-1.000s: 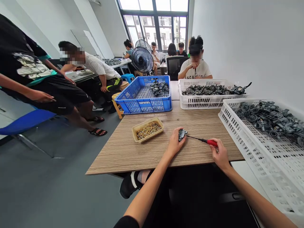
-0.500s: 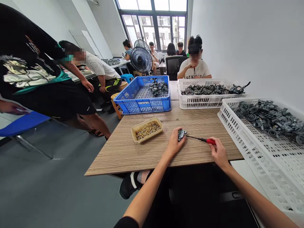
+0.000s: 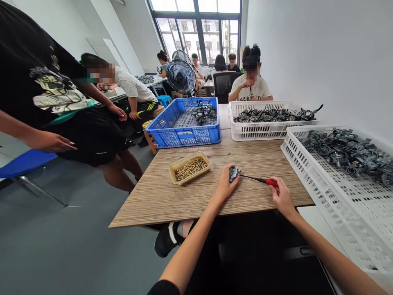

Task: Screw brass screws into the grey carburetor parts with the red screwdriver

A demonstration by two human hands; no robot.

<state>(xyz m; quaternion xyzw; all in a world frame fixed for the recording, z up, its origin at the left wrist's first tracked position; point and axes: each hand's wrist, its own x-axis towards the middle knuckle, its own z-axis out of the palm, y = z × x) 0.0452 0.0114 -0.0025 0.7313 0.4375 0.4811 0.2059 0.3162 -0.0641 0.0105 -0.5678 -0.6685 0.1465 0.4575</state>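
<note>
My left hand (image 3: pixel 225 183) is closed around a small grey metal carburetor part (image 3: pixel 233 173), holding it on the wood-grain table (image 3: pixel 147 200). From the right, my right hand (image 3: pixel 282 196) grips the red handle of a screwdriver (image 3: pixel 259 180). Its dark shaft lies nearly level, and the tip meets the right side of the part. The exact contact point is too small to make out. Left of my left hand stands a cream-coloured tray (image 3: pixel 172 175) filled with small brass pieces (image 3: pixel 190 168).
Behind the tray is a blue crate (image 3: pixel 184 139) with a few carburetors. A white crate (image 3: pixel 245 133) and a larger white crate (image 3: pixel 294 157) at right hold many dark parts. One person (image 3: pixel 250 84) sits opposite; another (image 3: pixel 61 90) stands at left, beside a blue chair (image 3: pixel 27 164).
The standing person at left has moved further right, one hand now lower and forward. My hands, the part and the screwdriver stay almost in place.
</note>
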